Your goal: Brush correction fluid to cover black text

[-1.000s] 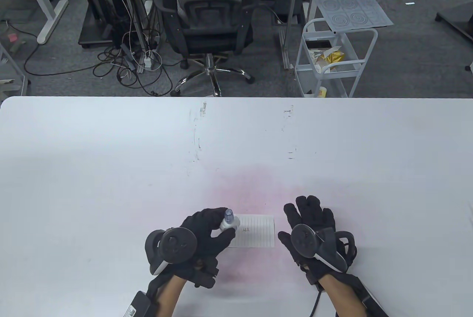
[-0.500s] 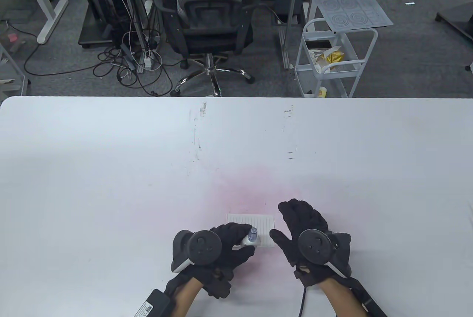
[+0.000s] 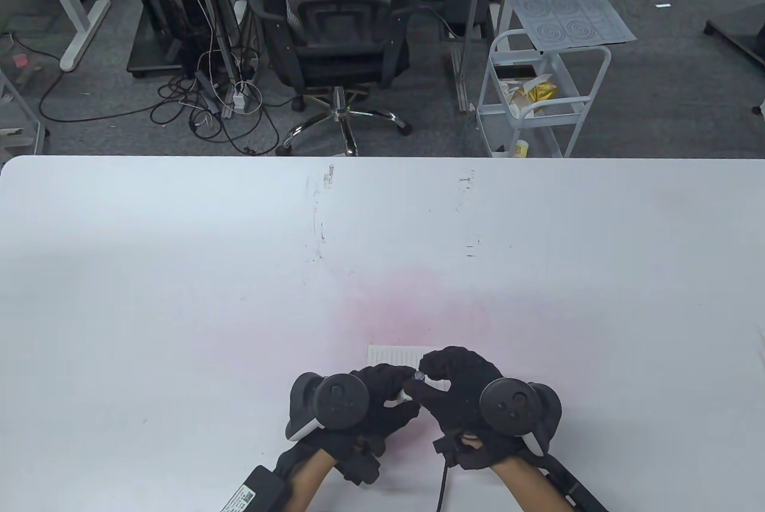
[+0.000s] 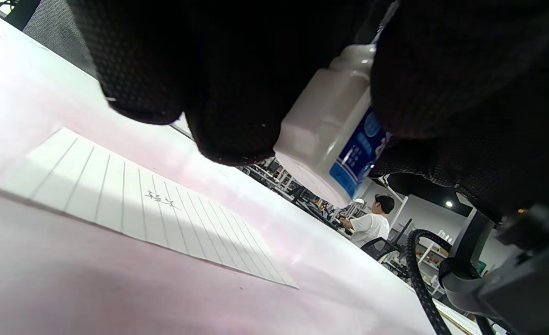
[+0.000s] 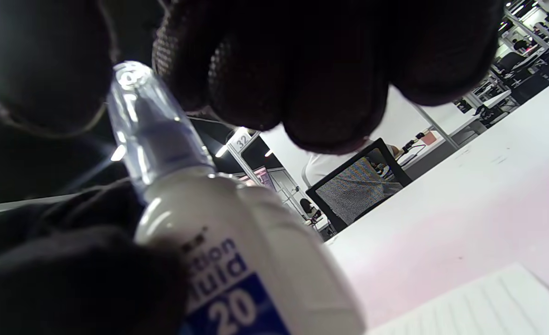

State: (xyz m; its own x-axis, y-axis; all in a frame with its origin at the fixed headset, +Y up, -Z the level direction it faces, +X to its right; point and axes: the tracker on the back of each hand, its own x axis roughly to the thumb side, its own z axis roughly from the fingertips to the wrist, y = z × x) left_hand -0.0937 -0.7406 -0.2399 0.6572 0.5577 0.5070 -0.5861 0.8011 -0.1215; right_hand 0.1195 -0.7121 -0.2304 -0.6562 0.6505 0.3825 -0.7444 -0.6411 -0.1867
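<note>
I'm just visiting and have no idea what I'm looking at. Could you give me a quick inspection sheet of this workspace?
Surface: white table, with a pink stain and dark scuffs near the middle.
Job's things: correction fluid bottle, clear cap on; lined paper lying flat, black text uncovered.
Clutter: nothing seen on the table.
Grippers: left hand holds the bottle above the paper; right hand has fingers at the cap.
Cables: black cords run from both wrists off the bottom edge.
Surroundings: office chair, white cart, tangled floor wires.
</note>
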